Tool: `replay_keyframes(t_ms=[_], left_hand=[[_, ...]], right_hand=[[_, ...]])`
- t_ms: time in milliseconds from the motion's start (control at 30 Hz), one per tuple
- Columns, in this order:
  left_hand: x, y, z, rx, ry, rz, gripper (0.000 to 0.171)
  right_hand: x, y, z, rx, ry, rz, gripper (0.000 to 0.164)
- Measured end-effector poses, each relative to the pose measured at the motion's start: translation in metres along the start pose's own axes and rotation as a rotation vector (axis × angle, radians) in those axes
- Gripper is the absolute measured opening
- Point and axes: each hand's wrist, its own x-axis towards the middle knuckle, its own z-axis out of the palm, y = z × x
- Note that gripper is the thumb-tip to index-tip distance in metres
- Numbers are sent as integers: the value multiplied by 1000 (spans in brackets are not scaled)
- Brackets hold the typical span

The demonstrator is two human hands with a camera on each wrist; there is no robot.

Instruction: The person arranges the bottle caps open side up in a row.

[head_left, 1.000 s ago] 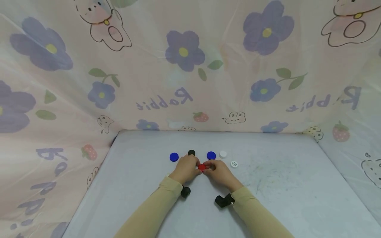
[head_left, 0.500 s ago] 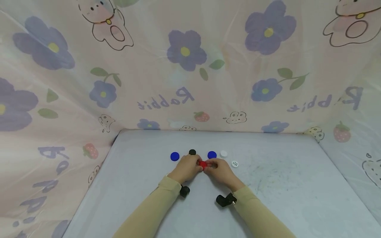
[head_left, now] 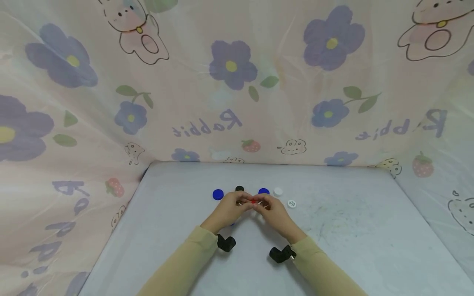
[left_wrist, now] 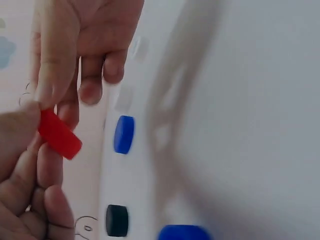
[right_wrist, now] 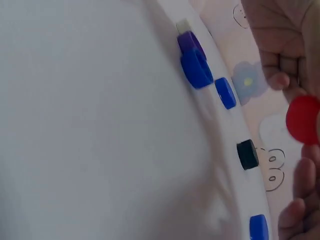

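A red bottle cap [left_wrist: 61, 135] is held up off the table between both hands, seen edge-on in the left wrist view. My left hand [head_left: 227, 209] pinches it from the left with thumb and fingertips. From the other side the fingertips of my right hand [head_left: 275, 211] meet it, the thumb and fingers bent around its edge. In the right wrist view the round face of the cap shows at the right border. Behind the hands lie a dark cap [head_left: 240, 188] and a blue cap [head_left: 264, 191], each partly covered by a hand in the head view.
Another blue cap [head_left: 218, 194] lies on the white table [head_left: 352, 246] to the left. Two white caps, the rear one [head_left: 278, 191] and a nearer marked one [head_left: 291, 204], lie right. Blue [right_wrist: 196, 69] and purple [right_wrist: 191, 44] caps sit close together. A printed curtain [head_left: 274, 102] stands behind.
The red cap has been lifted and turned from face-up to nearly edge-on between the hands. Both wrists have shifted, the left one outward, and a bit of blue now shows beneath it.
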Motion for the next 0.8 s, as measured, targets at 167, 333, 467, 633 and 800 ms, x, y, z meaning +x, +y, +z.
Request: replay_keyframes(t_ms=[167, 333, 467, 633, 800], left_hand=[[0, -6, 5, -47, -13, 4, 16], [1, -6, 4, -80, -4, 2, 14], [0, -6, 1, -173, -8, -43, 16], [1, -10, 0, -337, -11, -86, 26], [-3, -6, -2, -346, -30, -76, 31]], right_hand=[[-2, 1, 3, 24, -14, 5, 23], [-2, -2, 3, 27, 8, 14, 21], [-3, -2, 2, 25, -8, 34, 22], [-3, -2, 1, 95, -50, 51, 29], [-3, 0, 3, 127, -45, 71, 36]])
